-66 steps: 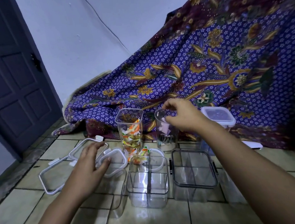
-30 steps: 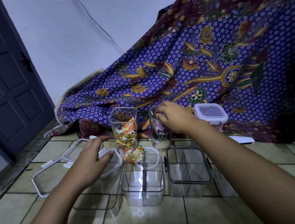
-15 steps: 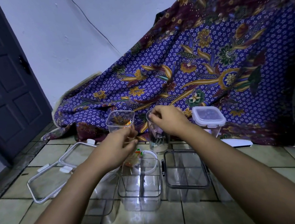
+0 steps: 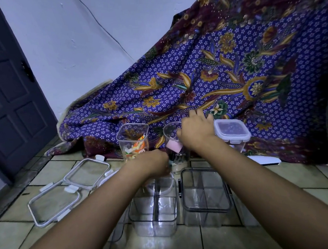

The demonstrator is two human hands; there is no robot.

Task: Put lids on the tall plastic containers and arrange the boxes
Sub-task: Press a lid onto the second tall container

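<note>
A tall square container [image 4: 133,138] with colourful sweets stands open on the tiled floor. Right of it is a tall round container [image 4: 170,133] holding a pink item and clips, also without a lid. My right hand [image 4: 197,131] lies over its right rim with the fingers spread. Further right stands a tall container [image 4: 232,132] with a white lid clipped on. My left hand [image 4: 154,162] hovers low in front of the two open containers, fingers curled down and hidden. Below it a white round lid [image 4: 164,187] lies in a clear divided box [image 4: 154,215].
A second clear box [image 4: 206,195] with a dark rim sits beside the first. Two flat rectangular lids [image 4: 86,173] [image 4: 53,203] lie on the floor at left. A purple batik cloth [image 4: 214,71] drapes behind, a dark door [image 4: 5,93] stands at left, and a white flat object [image 4: 264,160] lies under the cloth edge.
My left hand left the lids on the left and moved to the centre, in front of the square container. My right hand went from pinching the round container's rim to spread fingers.
</note>
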